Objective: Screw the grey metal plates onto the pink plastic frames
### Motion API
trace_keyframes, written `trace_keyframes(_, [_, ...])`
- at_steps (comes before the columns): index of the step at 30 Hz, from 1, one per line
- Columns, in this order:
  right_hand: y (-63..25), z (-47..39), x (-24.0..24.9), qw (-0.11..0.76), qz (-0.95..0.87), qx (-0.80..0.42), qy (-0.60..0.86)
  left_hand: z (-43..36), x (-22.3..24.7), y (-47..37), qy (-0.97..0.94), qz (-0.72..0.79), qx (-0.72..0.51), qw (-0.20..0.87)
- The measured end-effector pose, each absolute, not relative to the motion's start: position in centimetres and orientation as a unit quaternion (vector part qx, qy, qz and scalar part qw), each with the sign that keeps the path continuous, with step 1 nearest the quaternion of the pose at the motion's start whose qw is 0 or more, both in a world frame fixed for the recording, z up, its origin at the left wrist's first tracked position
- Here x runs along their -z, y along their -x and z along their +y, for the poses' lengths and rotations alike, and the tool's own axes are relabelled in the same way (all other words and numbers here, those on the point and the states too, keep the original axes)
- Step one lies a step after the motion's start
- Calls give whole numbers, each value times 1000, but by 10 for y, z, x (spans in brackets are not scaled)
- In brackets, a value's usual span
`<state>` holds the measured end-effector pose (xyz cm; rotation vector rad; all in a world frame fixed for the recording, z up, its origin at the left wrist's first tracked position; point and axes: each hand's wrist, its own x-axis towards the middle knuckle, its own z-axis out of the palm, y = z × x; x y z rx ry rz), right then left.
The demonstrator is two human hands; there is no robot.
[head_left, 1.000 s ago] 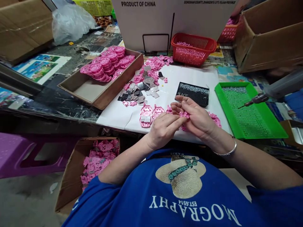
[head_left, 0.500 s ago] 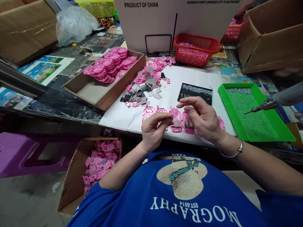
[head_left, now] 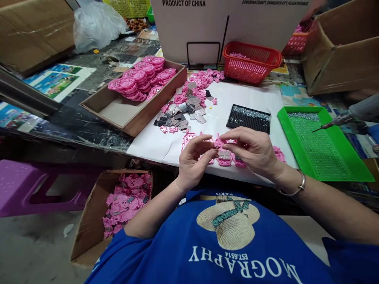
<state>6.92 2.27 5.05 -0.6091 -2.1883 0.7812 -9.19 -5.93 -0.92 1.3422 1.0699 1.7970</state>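
Small pink part (head_left: 218, 143) is up at the fingertips, just above the row of pink shells on the white sheet (head_left: 263, 94). Right hand (head_left: 256, 154): thumb and forefinger look pinched on it. Left hand (head_left: 194, 161): thumb and forefinger leave a narrow gap at the part's other side; can't tell if they press on it. Nearest pink shell (head_left: 224, 163) lies below with a grey plate (head_left: 224, 155) in it; the next shell has a dark plate, partly behind the right hand. Step in hand, as I judge it: two-handed fingertip handling of the small part. The next move calls for a light, steady pinch and care not to knock the plate. Loose plates (head_left: 179, 114) sit in a heap beyond the left hand, black tray (head_left: 250, 122) beyond the right, green tray (head_left: 363, 174) and power screwdriver (head_left: 351, 114) further right, neither touched.
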Motion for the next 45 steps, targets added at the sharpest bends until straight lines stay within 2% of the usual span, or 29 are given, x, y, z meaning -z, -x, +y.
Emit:
trace_keyframes(3, [-69, 24, -48, 372, -845, -296, 245, -59, 10, 96, -540, 429, -676, 260])
trace_keyframes(5, [-68, 27, -45, 369, -848, -283, 254, -61, 10, 100, -591, 465, -638, 165])
trace_keyframes(8, [-65, 35, -39, 339, -869, -231, 276, -65, 12, 106, -711, 495, -499, -15])
trace_keyframes(11, [-61, 43, -33, 267, -906, -151, 292, -68, 17, 107, -772, 506, -370, -106])
trace_keyframes(15, [-49, 48, -29, 178, -934, -89, 297, -69, 24, 104, -772, 522, -343, -118])
trace_keyframes(22, [-28, 53, -24, 111, -949, -41, 292, -67, 25, 102, -767, 521, -357, -114])
trace_keyframes(36, [-17, 59, -27, 32, -955, 14, 296, -67, 29, 105, -773, 515, -354, -112])
trace_keyframes(41, [-8, 56, -33, 2, -945, 14, 326, -67, 33, 106, -781, 505, -359, -81])
trace_keyframes(45, [-6, 52, -30, 11, -947, -21, 322, -66, 34, 105, -778, 501, -371, -78])
